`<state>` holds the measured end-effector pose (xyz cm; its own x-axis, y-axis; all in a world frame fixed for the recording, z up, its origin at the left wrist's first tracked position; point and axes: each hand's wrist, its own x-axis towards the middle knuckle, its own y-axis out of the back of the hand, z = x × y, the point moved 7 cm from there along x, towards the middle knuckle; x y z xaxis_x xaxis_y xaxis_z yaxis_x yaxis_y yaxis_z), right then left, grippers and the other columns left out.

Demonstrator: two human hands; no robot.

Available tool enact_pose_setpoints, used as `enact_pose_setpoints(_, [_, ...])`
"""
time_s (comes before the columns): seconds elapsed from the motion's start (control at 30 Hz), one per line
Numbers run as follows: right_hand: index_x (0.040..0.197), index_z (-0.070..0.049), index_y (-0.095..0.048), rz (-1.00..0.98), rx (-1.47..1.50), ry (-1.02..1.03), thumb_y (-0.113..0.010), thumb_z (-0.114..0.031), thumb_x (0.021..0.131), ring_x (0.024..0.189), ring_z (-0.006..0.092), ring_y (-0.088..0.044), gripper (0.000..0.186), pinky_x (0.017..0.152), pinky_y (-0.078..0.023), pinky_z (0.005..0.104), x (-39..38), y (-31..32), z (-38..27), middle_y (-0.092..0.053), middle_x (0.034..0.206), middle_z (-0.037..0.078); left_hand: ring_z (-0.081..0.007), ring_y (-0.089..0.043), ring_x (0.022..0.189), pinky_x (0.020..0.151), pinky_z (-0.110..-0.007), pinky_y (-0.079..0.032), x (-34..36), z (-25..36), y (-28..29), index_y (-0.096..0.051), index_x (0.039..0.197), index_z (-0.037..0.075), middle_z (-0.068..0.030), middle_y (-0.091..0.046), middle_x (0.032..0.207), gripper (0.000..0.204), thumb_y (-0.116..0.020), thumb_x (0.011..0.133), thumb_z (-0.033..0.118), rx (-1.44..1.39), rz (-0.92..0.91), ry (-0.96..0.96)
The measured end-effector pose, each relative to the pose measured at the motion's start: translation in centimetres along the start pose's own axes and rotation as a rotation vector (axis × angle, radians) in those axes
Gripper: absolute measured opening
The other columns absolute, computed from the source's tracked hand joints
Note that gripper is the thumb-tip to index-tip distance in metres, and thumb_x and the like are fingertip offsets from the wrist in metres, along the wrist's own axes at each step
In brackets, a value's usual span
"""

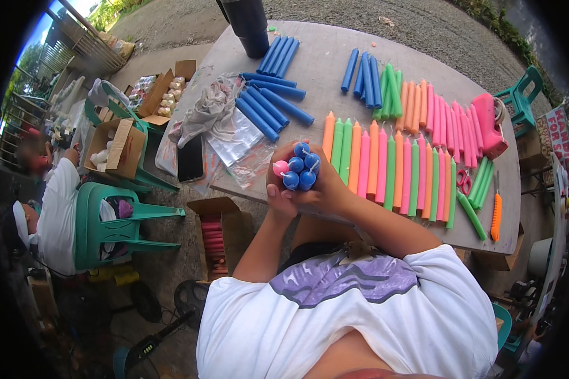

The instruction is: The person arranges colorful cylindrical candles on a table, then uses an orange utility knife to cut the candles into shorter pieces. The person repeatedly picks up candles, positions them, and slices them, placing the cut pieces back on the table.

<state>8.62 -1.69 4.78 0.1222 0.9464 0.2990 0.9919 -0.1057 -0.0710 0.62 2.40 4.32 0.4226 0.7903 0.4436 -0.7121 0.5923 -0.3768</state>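
Blue-and-pink bundle (299,165): five blue candle tops and one pink show, packed together, wicks toward the camera, at the near edge of the bench (436,66).
Hands: both grasp the bundle, the left hand (279,194) around its left side, the right hand (327,184) around its right.
Loose blue candles (268,107): lying in groups just beyond the bundle and farther back.
Coloured rows (390,174): orange, green and pink candles side by side, right of the hands.
Bench, left side: crumpled cloth (212,107), clear plastic (234,140), dark phone (191,161); dark tumbler (246,25) at the far edge.
Bench, right side: pink-handled scissors (464,183) and orange cutter (497,216) near green candles.
Floor: open cardboard box (214,205) with pink candles inside; green chair (95,221) farther left.
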Motion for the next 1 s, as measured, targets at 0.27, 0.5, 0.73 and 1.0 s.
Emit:
enact_pose_setpoints(0.27, [0.128, -0.006, -0.047, 0.164, -0.160, -0.019, -0.083, -0.010, 0.074, 0.108, 0.0189, -0.059, 0.065, 0.097, -0.046, 0.0348, -0.3, 0.1, -1.7, -0.059, 0.116, 0.009, -0.0247, -0.053, 0.113, 0.101, -0.040, -0.041, -2.6, -6.0, 6.2, -0.049, 0.126, 0.000, -0.0152, -0.052, 0.124, 0.070, -0.026, 0.099, 0.061, -0.042, 0.243, 0.087])
enact_pose_setpoints(0.5, [0.123, -0.005, -0.052, 0.294, 0.136, -0.248, -0.080, -0.012, 0.079, 0.097, 0.0155, -0.064, 0.053, 0.084, -0.054, 0.0309, 3.5, 2.9, -2.3, -0.064, 0.111, 0.009, -0.0133, -0.048, 0.078, 0.069, -0.027, -0.041, -1.0, -2.2, 4.7, -0.054, 0.106, 0.002, -0.0075, -0.053, 0.095, 0.059, -0.025, 0.103, 0.053, 0.290, 0.319, -0.001])
enact_pose_setpoints(0.73, [0.100, 0.002, -0.066, 0.379, -0.113, -0.633, -0.080, -0.022, 0.079, 0.080, 0.0235, -0.069, 0.035, 0.070, -0.058, 0.0415, 16.6, 15.1, 3.3, -0.068, 0.094, 0.013, -0.0090, -0.044, 0.064, 0.059, -0.024, -0.036, -0.6, -3.2, 4.4, -0.056, 0.103, 0.005, -0.0056, -0.056, 0.084, 0.060, -0.024, 0.103, 0.056, 0.156, 0.270, 0.094])
enact_pose_setpoints(1.0, [0.138, 0.002, -0.046, 0.419, -1.023, -0.787, -0.078, -0.026, 0.076, 0.119, 0.0399, -0.056, 0.075, 0.095, -0.052, 0.0427, 22.4, 21.2, 7.2, -0.046, 0.138, 0.023, -0.0090, -0.044, 0.064, 0.059, -0.024, -0.036, -0.5, -3.4, 4.2, -0.057, 0.099, 0.004, -0.0052, -0.056, 0.081, 0.064, -0.022, 0.103, 0.057, 0.146, 0.254, 0.137])
